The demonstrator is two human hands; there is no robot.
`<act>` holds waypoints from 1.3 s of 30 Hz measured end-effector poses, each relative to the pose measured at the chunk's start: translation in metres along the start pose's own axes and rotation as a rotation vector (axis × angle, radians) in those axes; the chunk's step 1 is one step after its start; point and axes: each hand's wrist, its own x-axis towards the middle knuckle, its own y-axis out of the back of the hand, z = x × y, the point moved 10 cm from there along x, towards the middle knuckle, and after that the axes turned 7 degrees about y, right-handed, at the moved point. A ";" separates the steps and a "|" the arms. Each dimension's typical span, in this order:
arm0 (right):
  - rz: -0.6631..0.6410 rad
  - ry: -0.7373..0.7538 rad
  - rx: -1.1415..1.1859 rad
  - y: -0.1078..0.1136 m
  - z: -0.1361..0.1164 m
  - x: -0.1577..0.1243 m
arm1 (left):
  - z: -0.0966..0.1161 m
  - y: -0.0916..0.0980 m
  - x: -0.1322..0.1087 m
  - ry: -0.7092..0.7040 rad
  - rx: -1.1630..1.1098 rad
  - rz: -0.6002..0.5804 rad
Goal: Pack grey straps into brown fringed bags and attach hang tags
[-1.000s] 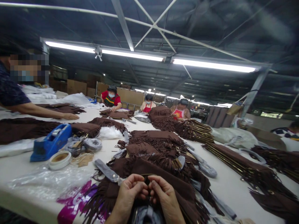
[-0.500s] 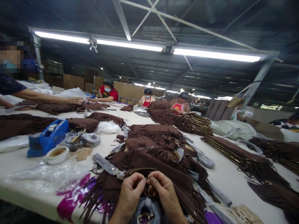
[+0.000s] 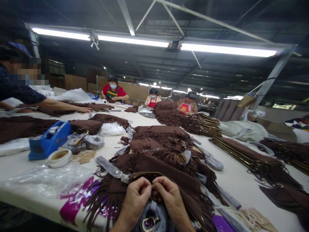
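Observation:
A brown fringed bag lies in front of me, its gold zipper edge facing my hands. My left hand is closed in a pinch of thumb and forefinger just in front of that edge. Meeting it tip to tip, my right hand pinches too. Whatever sits between the fingertips is too small and dark to make out. Below the hands rests a coiled strap in greyish plastic wrap with a gold buckle. Another wrapped strap piece juts out at the bag's left.
A blue tape dispenser, a tape roll and clear plastic lie to the left. More fringed bags are heaped ahead, with stacked bags at right. Across the table are several co-workers; one person's arm reaches in from the left.
My hands stay pinched together at nearly the same spot, with fingertips slightly closer. The left co-worker leans further in, and the person in red has drawn their arm back. The view has shifted slightly.

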 end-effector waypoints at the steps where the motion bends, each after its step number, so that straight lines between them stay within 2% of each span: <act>1: 0.001 -0.001 0.004 0.000 0.001 0.000 | 0.000 0.000 0.000 0.002 0.006 0.004; 13: -0.021 0.026 -0.028 -0.001 0.000 -0.001 | 0.001 0.002 0.001 0.006 0.002 0.020; 24: -0.038 0.184 -0.226 -0.004 0.002 -0.006 | -0.007 0.002 -0.002 -0.030 0.062 0.066; 28: -0.053 0.236 -0.371 -0.011 -0.007 -0.005 | -0.009 0.005 0.000 -0.034 0.082 0.115; 31: -0.028 0.400 -0.609 -0.013 -0.031 -0.020 | 0.003 0.007 0.000 -0.060 0.079 0.110; 34: -0.023 0.688 -0.913 -0.022 -0.051 -0.058 | 0.025 0.010 -0.002 -0.120 0.140 0.058; 37: -0.046 0.893 -1.212 -0.036 -0.043 -0.097 | 0.042 0.014 -0.006 -0.197 0.228 0.039; 39: -0.020 0.967 -1.313 -0.044 -0.033 -0.111 | 0.050 0.013 -0.010 -0.279 0.283 0.027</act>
